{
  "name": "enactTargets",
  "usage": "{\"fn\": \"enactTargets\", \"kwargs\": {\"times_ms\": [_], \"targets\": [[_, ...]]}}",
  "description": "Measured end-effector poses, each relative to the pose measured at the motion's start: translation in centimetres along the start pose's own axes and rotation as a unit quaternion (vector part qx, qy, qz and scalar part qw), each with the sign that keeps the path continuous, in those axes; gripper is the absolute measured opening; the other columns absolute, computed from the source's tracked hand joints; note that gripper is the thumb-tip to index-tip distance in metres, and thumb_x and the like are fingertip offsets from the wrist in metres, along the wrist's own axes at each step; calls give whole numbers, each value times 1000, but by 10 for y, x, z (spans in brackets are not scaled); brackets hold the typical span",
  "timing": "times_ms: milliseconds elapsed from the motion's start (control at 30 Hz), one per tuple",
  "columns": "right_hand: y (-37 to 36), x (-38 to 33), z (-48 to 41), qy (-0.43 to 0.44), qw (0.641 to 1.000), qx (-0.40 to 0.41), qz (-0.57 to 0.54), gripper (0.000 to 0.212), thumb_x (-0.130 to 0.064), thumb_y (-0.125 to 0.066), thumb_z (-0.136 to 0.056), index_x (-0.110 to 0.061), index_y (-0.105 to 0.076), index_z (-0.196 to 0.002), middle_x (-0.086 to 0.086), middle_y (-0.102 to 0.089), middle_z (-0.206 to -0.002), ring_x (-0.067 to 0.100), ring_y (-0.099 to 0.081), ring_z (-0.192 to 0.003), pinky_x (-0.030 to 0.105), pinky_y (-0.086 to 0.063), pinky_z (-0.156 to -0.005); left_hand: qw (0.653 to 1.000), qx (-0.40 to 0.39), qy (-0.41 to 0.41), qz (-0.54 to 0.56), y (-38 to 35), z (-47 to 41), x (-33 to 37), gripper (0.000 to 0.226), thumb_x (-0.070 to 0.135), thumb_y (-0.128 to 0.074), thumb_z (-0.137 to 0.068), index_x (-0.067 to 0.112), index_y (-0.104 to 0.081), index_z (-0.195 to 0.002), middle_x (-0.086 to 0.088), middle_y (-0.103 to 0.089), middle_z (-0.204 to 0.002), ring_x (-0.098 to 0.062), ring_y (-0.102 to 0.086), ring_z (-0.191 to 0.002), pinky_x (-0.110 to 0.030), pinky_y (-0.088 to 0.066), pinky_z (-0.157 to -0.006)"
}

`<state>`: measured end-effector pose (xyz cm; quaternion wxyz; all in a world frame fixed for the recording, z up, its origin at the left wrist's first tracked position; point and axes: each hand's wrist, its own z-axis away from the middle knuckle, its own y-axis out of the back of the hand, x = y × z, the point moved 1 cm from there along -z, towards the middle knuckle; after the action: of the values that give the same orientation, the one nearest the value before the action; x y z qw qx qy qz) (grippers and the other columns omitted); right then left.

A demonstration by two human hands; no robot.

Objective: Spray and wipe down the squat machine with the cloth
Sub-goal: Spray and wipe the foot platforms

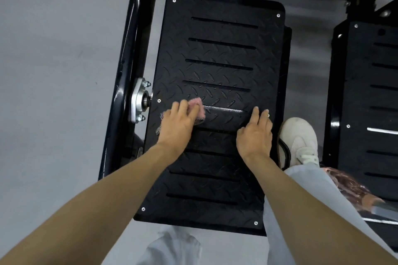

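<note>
I judge this to be the wiping step; my left hand (pixel 178 122) presses the pink cloth (pixel 199 106) onto the squat machine's black foot plate (pixel 215 60), near its left edge, fingers curled over the bunched fabric; my right hand (pixel 256 133) lies flat on the same plate toward its right edge, fingers straight and grasping nothing, probably bracing; no spray bottle shows; next, I think, the cloth must sweep across the slots with firm pressure, then work toward the far end.

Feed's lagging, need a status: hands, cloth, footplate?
Left hand holds pink cloth down on black footplate. Right hand open, flat on it. White shoe beside right edge, not blocking.
</note>
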<state>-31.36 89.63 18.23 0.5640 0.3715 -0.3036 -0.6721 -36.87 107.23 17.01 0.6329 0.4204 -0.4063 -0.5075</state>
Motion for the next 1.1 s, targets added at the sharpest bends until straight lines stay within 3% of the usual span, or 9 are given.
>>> {"fn": "enactTargets", "kwargs": {"times_ms": [100, 233, 333, 567, 800, 1100], "targets": [[-1, -6, 9, 2, 1000, -16, 2, 69, -20, -44, -97, -8, -6, -152, 17, 2, -158, 29, -3, -146, 41, -18, -118, 998, -9, -29, -50, -2, 8, -17, 70, 5, -62, -77, 19, -36, -140, -11, -44, -124, -30, -44, -109, -38, -44, -85], [3, -5, 18, 5, 998, -57, 19, 69, -21, -42, -97, -8, -4, -152, 15, 3, -159, 29, -4, -145, 41, -19, -118, 994, -4, 107, -4, 5, 5, -40, 68, -1, -56, -81, 19, -34, -142, -16, -40, -126, -34, -41, -112, -42, -44, -86], [6, 1, 22, 3, 997, -67, 42, 70, -22, -43, -97, -8, -3, -152, 16, 3, -159, 29, -5, -145, 41, -21, -117, 989, -6, 143, 27, 4, 4, -24, 66, -1, -54, -83, 15, -31, -143, -17, -39, -127, -34, -41, -113, -41, -46, -84], [-3, 11, 26, -5, 995, -77, 66, 73, -23, -46, -96, -6, -1, -152, 17, 7, -158, 30, -5, -145, 41, -22, -116, 999, -18, 38, 3, 2, -5, -3, 74, 3, -60, -81, 20, -25, -145, -14, -34, -129, -31, -39, -115, -40, -44, -90], [-3, 9, 22, -8, 998, -54, 29, 74, -22, -45, -97, -3, 0, -151, 18, 9, -158, 30, -3, -146, 39, -19, -117, 981, -5, 187, 53, 3, -2, 14, 58, -1, -54, -83, 14, -36, -137, -14, -39, -126, -31, -40, -114, -39, -44, -83], [-7, 37, 25, -1, 997, -55, 57, 78, -22, -49, -94, -4, 1, -152, 19, 10, -158, 30, -3, -146, 38, -19, -118, 998, -36, 2, 51, 2, -31, 110, 65, 6, -56, -86, 15, -28, -143, -14, -30, -136, -31, -35, -123, -39, -45, -90]]}}
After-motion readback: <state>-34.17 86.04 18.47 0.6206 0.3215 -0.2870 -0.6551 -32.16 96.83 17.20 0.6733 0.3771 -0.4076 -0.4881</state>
